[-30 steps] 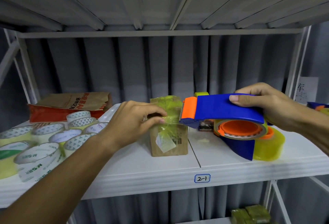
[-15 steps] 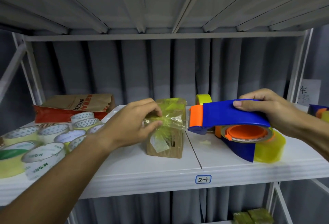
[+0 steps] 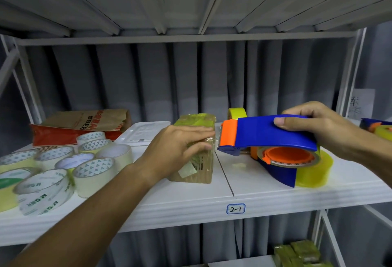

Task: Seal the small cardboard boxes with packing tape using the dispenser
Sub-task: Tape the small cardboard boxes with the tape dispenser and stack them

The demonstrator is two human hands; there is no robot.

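Tape application on a small box, dispenser at the right-hand edge

The small cardboard box (image 3: 196, 160) stands upright on the white shelf (image 3: 265, 190), near its middle, just left of the seam between two shelf panels. The left hand (image 3: 176, 148) lies flat over the box's near upper face with fingers straight and together, pressing the tape down and bracing the box against the pull. The right hand (image 3: 318, 126) wraps its fingers and thumb round the blue handle of the tape dispenser (image 3: 269, 139), holding it level so that the orange cutter end sits just beside the box's right edge, a position suited to cutting the strip. A short strip of tape appears to bridge cutter and box, but blur prevents confirmation. Spare tape rolls (image 3: 91, 167) lie at the left, well apart from the work.
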